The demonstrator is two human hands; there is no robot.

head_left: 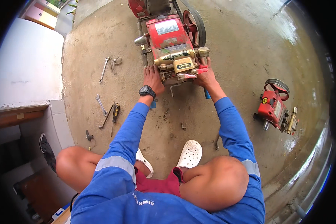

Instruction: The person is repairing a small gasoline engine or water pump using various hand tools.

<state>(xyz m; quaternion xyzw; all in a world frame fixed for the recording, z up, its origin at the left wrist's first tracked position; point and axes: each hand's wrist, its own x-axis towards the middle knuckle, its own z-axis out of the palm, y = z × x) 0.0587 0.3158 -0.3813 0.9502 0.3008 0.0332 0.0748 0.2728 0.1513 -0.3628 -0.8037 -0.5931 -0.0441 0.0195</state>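
Observation:
A red power sprayer pump (164, 42) with a brass head (173, 59) sits on a frame in front of me. A black-rimmed pulley wheel (195, 28) is on its right side. My left hand (153, 79) grips the pump's lower left side, fingers pointing away from me. On the opposite side, my right hand (206, 77) is closed around the brass head's right end, beside red lever handles (202, 69). Parts of the right fingers are hidden behind the fittings. A bent metal rod (172, 90) hangs below the head.
On the concrete floor at left lie a wrench (103, 70), another wrench (101, 104), a screwdriver (116, 113) and a bent dark tool (107, 117). Small hardware (183, 126) is scattered before my feet. A second red pump (271, 107) stands at right. A white wall (28, 67) borders the left.

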